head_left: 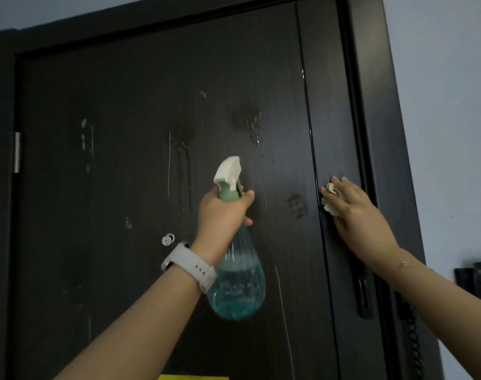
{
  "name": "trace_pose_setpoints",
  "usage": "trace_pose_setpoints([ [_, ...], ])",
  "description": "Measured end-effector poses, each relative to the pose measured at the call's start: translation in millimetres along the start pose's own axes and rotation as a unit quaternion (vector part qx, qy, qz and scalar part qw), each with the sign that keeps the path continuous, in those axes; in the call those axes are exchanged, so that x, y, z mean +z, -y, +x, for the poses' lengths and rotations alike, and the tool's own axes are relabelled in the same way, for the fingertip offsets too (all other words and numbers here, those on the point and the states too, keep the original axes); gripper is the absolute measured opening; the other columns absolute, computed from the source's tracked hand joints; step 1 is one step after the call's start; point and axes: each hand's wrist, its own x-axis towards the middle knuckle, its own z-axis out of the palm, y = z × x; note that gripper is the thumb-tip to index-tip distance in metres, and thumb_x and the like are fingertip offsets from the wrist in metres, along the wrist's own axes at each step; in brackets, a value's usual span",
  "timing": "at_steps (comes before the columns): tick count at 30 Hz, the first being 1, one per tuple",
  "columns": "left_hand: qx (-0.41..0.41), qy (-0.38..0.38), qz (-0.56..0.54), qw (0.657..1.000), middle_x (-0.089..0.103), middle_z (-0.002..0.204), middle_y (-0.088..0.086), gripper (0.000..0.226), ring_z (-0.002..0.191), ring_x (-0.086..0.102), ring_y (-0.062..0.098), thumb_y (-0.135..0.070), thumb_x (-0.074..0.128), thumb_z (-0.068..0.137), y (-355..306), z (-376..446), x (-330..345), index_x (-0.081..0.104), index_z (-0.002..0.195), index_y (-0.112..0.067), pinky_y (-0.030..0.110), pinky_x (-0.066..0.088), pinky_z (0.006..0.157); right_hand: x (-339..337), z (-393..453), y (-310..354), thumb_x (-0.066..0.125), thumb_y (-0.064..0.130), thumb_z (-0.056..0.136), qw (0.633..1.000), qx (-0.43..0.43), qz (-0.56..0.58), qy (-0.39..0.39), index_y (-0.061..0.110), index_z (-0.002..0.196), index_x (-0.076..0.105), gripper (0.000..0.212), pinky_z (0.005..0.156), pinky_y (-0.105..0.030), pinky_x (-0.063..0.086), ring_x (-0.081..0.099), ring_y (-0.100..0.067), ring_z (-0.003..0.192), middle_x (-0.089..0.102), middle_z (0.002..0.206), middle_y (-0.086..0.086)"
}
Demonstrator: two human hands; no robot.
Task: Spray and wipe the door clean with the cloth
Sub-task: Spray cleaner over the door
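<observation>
A dark brown door (124, 187) fills the view, with wet spray patches and drip streaks across its upper middle. My left hand (222, 215) grips the neck of a clear spray bottle (236, 286) holding blue-green liquid, its white nozzle pointing up at the door. My right hand (354, 212) presses a small crumpled white cloth (331, 200) flat against the door's right strip, next to the vertical groove. Most of the cloth is hidden under my palm and fingers.
A black door handle (364, 300) sits below my right hand. A silver hinge (17, 152) is on the left frame. A black wall phone (478, 275) with a coiled cord hangs on the right wall. A peephole (168, 239) and a yellow sticker (192, 377) mark the door.
</observation>
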Motion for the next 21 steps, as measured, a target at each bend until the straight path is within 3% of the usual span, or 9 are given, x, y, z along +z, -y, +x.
trace_pose_setpoints([
  [6,-0.04,-0.001,0.039,0.998,0.07,0.08,-0.001,0.017,0.044,0.062,0.009,-0.024,0.073,0.086,48,-51,-7,0.067,0.098,-0.014,0.037,0.06,0.07,5,-40,14,0.068,-0.011,0.079,0.999,0.008,-0.008,0.043,0.002,0.133,0.057,0.057,0.094,-0.049,0.051,0.039,-0.039,0.138,0.045,0.147,-0.02],
  [11,-0.1,0.015,0.073,0.992,0.067,0.068,0.0,0.013,0.049,0.063,0.006,-0.028,0.071,0.088,95,-95,-9,0.066,0.095,-0.019,0.02,0.045,0.059,12,-60,21,0.068,-0.012,0.079,0.999,0.008,-0.012,0.053,0.002,0.135,0.055,0.06,0.094,-0.044,0.051,0.037,-0.038,0.14,0.043,0.148,-0.02],
  [21,-0.167,0.03,0.083,0.982,0.063,0.058,0.002,0.017,0.044,0.058,0.0,-0.03,0.068,0.09,140,-127,-7,0.062,0.096,-0.015,0.02,0.043,0.055,13,-61,31,0.063,-0.011,0.084,0.999,0.037,0.02,0.031,0.003,0.136,0.055,0.055,0.095,-0.045,0.05,0.036,-0.037,0.14,0.044,0.147,-0.02],
])
